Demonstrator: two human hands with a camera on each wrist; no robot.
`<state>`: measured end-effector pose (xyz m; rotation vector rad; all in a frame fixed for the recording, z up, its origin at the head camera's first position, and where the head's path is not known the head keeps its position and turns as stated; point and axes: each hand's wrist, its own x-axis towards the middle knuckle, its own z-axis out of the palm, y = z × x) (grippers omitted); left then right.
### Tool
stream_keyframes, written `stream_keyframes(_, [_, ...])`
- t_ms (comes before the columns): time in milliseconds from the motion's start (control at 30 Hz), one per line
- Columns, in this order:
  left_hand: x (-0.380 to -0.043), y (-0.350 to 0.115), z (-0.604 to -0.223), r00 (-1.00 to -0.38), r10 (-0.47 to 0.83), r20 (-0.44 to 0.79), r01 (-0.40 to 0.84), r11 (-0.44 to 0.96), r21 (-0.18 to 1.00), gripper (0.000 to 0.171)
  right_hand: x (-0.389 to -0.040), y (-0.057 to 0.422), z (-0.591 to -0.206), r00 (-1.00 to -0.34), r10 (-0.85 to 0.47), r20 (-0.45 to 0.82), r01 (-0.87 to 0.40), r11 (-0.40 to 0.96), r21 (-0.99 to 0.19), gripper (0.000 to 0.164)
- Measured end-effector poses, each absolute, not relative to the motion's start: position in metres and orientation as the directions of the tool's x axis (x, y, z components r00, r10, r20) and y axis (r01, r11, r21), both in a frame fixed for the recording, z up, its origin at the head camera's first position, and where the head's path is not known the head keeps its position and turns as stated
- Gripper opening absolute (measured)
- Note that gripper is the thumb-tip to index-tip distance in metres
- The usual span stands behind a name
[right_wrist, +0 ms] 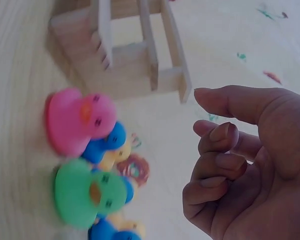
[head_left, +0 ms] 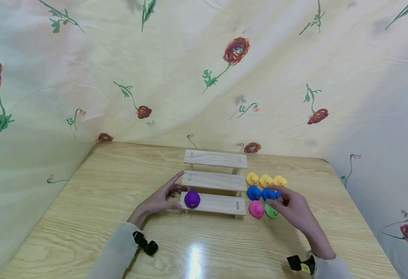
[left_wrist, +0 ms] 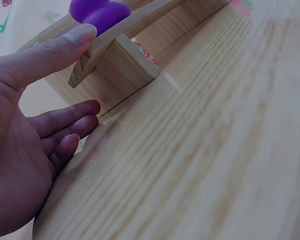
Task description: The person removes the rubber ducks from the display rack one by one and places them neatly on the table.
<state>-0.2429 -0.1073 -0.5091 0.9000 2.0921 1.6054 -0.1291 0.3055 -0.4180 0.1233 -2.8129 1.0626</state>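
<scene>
A three-step wooden stand (head_left: 213,180) holds a purple rubber duck (head_left: 192,199) at the left end of its lowest step. My left hand (head_left: 160,198) is at the stand's left side; its thumb (left_wrist: 65,50) lies against the lowest step's end, next to the duck, and the other fingers are loosely bent below. Over the ducks at the right, my right hand (head_left: 292,207) hovers with nothing in it, thumb and index tips apart, other fingers bent. Under it sit a green duck (right_wrist: 85,195) and a pink duck (right_wrist: 72,122), both upright on the table.
Behind the pink and green ducks stand a row of blue ducks (head_left: 254,192) and a row of yellow ducks (head_left: 266,181), right of the stand. The wooden table (head_left: 85,217) meets a flower-patterned cloth (head_left: 176,77) at the back and sides.
</scene>
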Motion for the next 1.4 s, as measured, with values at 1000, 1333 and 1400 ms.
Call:
stream_keyframes(1000, [-0.244, -0.106, -0.496, -0.739, 0.67, 0.077, 0.255, 0.172, 0.951, 0.11, -0.162, 0.221, -0.396, -0.963, -0.217, 0.159, -0.261, 0.611, -0.747, 0.04])
stream_keyframes(1333, [-0.245, -0.107, -0.495, -0.735, 0.674, 0.073, 0.233, 0.151, 0.961, 0.11, -0.17, 0.194, -0.398, -0.961, -0.241, 0.134, -0.254, 0.585, -0.77, 0.039])
stream_keyframes(1400, [-0.245, -0.106, -0.494, -0.737, 0.672, 0.069, 0.227, 0.151, 0.962, 0.11, -0.172, 0.188, -0.4, -0.96, -0.249, 0.131, -0.254, 0.568, -0.783, 0.038])
